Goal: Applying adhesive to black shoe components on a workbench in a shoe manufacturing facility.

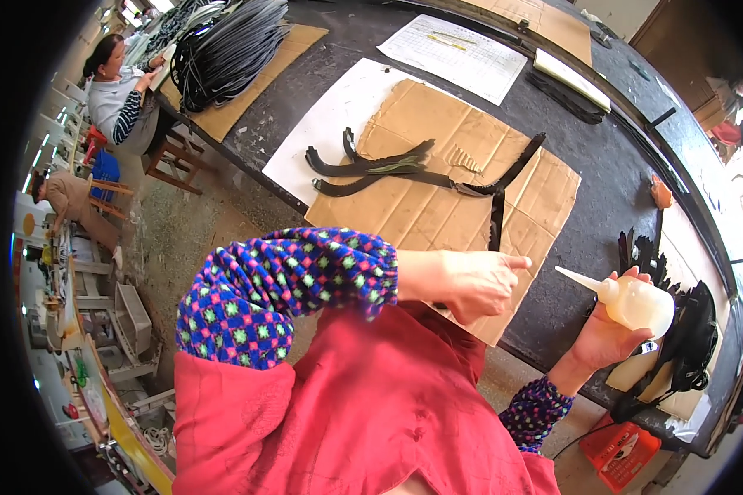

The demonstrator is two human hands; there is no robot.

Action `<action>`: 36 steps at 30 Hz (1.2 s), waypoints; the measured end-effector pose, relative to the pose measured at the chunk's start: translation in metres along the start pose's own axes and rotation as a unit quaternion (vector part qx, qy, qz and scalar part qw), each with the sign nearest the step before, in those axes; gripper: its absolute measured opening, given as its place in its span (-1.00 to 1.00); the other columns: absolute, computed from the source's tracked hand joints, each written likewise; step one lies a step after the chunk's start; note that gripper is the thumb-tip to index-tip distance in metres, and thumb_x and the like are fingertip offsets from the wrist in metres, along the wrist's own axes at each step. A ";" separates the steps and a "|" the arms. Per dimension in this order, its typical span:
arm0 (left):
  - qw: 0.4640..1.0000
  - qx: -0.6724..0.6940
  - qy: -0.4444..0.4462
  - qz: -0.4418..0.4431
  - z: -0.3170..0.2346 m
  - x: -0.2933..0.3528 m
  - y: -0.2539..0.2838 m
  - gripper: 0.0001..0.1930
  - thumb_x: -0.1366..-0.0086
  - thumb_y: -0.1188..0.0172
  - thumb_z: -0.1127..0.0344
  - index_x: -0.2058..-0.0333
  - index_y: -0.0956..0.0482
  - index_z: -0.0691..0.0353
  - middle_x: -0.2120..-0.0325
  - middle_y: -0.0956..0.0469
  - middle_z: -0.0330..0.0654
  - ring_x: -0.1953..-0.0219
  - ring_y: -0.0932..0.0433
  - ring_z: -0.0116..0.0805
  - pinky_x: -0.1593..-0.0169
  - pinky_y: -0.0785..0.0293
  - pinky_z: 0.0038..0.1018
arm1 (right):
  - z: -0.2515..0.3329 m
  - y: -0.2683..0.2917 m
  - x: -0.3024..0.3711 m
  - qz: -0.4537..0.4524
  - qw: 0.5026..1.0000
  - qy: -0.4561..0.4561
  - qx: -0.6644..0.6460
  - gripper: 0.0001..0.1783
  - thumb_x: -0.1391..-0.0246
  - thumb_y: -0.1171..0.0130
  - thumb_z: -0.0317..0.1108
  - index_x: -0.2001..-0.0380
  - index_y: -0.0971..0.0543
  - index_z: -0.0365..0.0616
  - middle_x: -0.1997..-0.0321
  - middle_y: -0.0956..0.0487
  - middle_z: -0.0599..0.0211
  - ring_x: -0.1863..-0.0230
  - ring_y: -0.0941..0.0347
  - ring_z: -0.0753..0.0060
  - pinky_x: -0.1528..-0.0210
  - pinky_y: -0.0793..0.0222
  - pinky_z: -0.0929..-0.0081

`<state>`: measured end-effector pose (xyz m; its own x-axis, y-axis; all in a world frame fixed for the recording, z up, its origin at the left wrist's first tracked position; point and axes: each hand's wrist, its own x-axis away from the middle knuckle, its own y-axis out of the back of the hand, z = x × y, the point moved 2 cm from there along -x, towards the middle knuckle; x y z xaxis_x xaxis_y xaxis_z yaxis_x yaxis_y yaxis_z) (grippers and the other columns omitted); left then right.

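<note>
My left hand is over the near right part of a flat cardboard sheet, its fingers curled and one digit pointing right. A black zipper strip runs down to this hand and disappears beneath it; the fingers seem closed on it, though the grip itself is hidden. More black zipper strips lie across the cardboard, their left ends fanned out. In my right hand, off the cardboard's right edge, is a translucent squeeze bottle with pale contents. Its long tapered nozzle points left toward my left hand.
A gridded sheet with yellow tweezers lies farther back on the dark table. Bundled black strips cover the far left. Black pieces lie at the right, above a red bin. One person sits at the left.
</note>
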<state>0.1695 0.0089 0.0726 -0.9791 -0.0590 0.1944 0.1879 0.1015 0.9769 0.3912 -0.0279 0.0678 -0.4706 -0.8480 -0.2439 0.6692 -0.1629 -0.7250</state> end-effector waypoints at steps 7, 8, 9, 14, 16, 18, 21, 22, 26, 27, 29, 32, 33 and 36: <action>0.916 0.290 0.039 -0.273 0.006 0.034 -0.013 -0.87 0.10 -0.17 0.36 0.48 -0.49 0.10 0.46 -0.47 -0.28 0.19 -0.42 -0.29 -0.13 -0.08 -0.16 | -0.002 0.013 -0.005 -0.008 1.000 -0.008 -0.021 -0.10 0.06 -0.23 0.10 -0.20 -0.15 -0.23 -0.24 -0.24 0.16 -0.31 -0.07 0.03 -0.28 -0.04 -0.02; 0.888 0.291 0.155 -0.320 0.014 0.033 -0.013 -0.87 -0.01 -0.19 0.29 0.48 -0.47 0.16 0.47 -0.45 -0.20 0.24 -0.41 -0.23 0.04 -0.23 -0.25 | -0.005 0.013 -0.008 -0.015 1.000 -0.006 -0.014 -0.10 0.06 -0.23 0.09 -0.20 -0.14 -0.23 -0.25 -0.23 0.16 -0.31 -0.07 0.02 -0.28 -0.04 -0.03; 0.850 0.280 0.280 -0.346 0.023 0.030 -0.019 -0.82 -0.05 -0.19 0.25 0.45 -0.44 0.19 0.44 -0.43 -0.15 0.24 -0.39 -0.20 0.08 -0.25 -0.27 | -0.008 0.013 -0.011 -0.021 1.000 -0.004 -0.007 -0.10 0.06 -0.23 0.09 -0.20 -0.14 -0.22 -0.25 -0.23 0.16 -0.31 -0.07 0.02 -0.28 -0.04 -0.04; 0.756 0.232 0.534 -0.299 0.036 -0.004 -0.037 -0.65 -0.09 -0.21 0.16 0.29 -0.31 0.25 0.27 -0.31 -0.06 0.16 -0.31 -0.11 0.13 -0.25 -0.21 | -0.020 0.008 -0.021 -0.017 0.999 -0.031 -0.025 -0.11 0.06 -0.23 0.08 -0.20 -0.14 -0.20 -0.25 -0.23 0.15 -0.30 -0.07 -0.01 -0.27 -0.04 -0.07; 0.739 0.208 0.524 -0.367 0.033 -0.014 -0.043 -0.73 -0.07 -0.25 0.30 0.39 -0.31 0.21 0.39 -0.30 -0.10 0.27 -0.30 -0.12 0.15 -0.23 -0.28 | -0.023 0.010 -0.022 -0.018 0.999 -0.041 -0.027 -0.12 0.06 -0.23 0.08 -0.20 -0.14 -0.20 -0.24 -0.23 0.15 -0.30 -0.08 -0.02 -0.27 -0.04 -0.08; 0.745 0.258 0.489 -0.373 0.032 -0.014 -0.042 -0.75 -0.08 -0.25 0.32 0.37 -0.33 0.22 0.39 -0.33 -0.11 0.26 -0.34 -0.18 0.15 -0.27 -0.31 | -0.023 0.009 -0.026 -0.019 0.999 -0.031 -0.012 -0.12 0.05 -0.23 0.08 -0.20 -0.14 -0.19 -0.24 -0.23 0.13 -0.30 -0.07 -0.04 -0.27 -0.03 -0.10; 0.680 0.482 0.433 -0.344 0.036 -0.008 -0.023 -0.79 -0.11 -0.22 0.38 0.33 -0.38 0.25 0.39 -0.40 -0.16 0.28 -0.41 -0.32 0.19 -0.35 -0.41 | -0.022 0.005 -0.030 -0.048 0.997 -0.012 0.054 -0.07 0.09 -0.24 0.14 -0.20 -0.14 -0.19 -0.24 -0.23 0.13 -0.28 -0.11 -0.05 -0.22 -0.13 -0.08; 0.586 0.638 0.401 -0.298 0.038 -0.007 -0.023 -0.81 -0.13 -0.20 0.41 0.30 -0.41 0.27 0.39 -0.44 -0.20 0.31 -0.45 -0.41 0.22 -0.39 -0.47 | -0.021 0.007 -0.031 -0.053 0.997 -0.013 0.057 -0.07 0.09 -0.24 0.14 -0.20 -0.14 -0.19 -0.24 -0.23 0.13 -0.28 -0.11 -0.05 -0.22 -0.13 -0.08; 0.483 0.797 0.289 -0.220 0.048 0.011 -0.013 -0.66 -0.14 -0.18 0.46 0.08 -0.43 0.37 0.32 -0.49 -0.27 0.48 -0.42 -0.58 0.37 -0.38 -0.63 | -0.006 -0.004 -0.029 -0.057 0.986 0.018 0.154 0.07 0.25 -0.28 0.28 -0.20 -0.14 -0.18 -0.19 -0.30 0.15 -0.19 -0.25 -0.05 -0.05 -0.36 -0.03; 0.479 0.801 0.288 -0.214 0.052 0.016 -0.005 -0.66 -0.14 -0.18 0.46 0.08 -0.43 0.37 0.32 -0.49 -0.27 0.48 -0.42 -0.58 0.37 -0.38 -0.63 | -0.003 -0.009 -0.030 -0.058 0.979 0.028 0.191 0.10 0.29 -0.29 0.30 -0.20 -0.14 -0.18 -0.17 -0.31 0.15 -0.17 -0.26 -0.05 -0.03 -0.38 -0.03; 0.431 0.842 0.284 -0.155 0.056 0.021 0.006 -0.64 -0.15 -0.19 0.46 0.05 -0.44 0.41 0.34 -0.51 -0.27 0.52 -0.40 -0.63 0.40 -0.36 -0.68 | 0.001 -0.018 -0.032 -0.074 0.965 0.029 0.248 0.19 0.39 -0.30 0.38 -0.19 -0.13 -0.19 -0.15 -0.32 0.14 -0.14 -0.30 -0.06 0.05 -0.45 -0.02; 0.482 0.816 0.287 -0.137 0.062 0.023 0.015 -0.69 -0.14 -0.21 0.44 0.12 -0.50 0.39 0.42 -0.52 -0.30 0.54 -0.39 -0.66 0.43 -0.33 -0.70 | 0.006 -0.016 -0.033 -0.062 0.966 0.022 0.249 0.20 0.39 -0.30 0.38 -0.19 -0.12 -0.19 -0.15 -0.32 0.14 -0.14 -0.30 -0.08 0.05 -0.45 -0.02; 0.488 0.809 0.295 -0.144 0.063 0.023 0.021 -0.74 -0.12 -0.24 0.41 0.19 -0.55 0.37 0.53 -0.51 -0.34 0.56 -0.38 -0.67 0.46 -0.31 -0.71 | 0.011 -0.012 -0.033 -0.009 0.981 0.006 0.195 0.15 0.28 -0.27 0.31 -0.21 -0.09 -0.26 -0.21 -0.27 0.08 -0.23 -0.18 -0.05 -0.14 -0.27 -0.04; 0.514 0.790 0.315 -0.115 0.069 0.026 0.032 -0.75 -0.11 -0.26 0.38 0.22 -0.58 0.36 0.59 -0.49 -0.35 0.59 -0.36 -0.68 0.49 -0.28 -0.72 | 0.013 -0.014 -0.032 0.002 0.978 0.007 0.207 0.19 0.32 -0.29 0.32 -0.22 -0.07 -0.26 -0.19 -0.28 0.09 -0.22 -0.19 -0.05 -0.11 -0.30 -0.03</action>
<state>0.1443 0.0793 0.1027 -0.6493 -0.5093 0.5648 -0.7109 0.6703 -0.2128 0.4043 -0.0049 0.0943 -0.4743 -0.8421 -0.2568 0.8450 -0.3536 -0.4012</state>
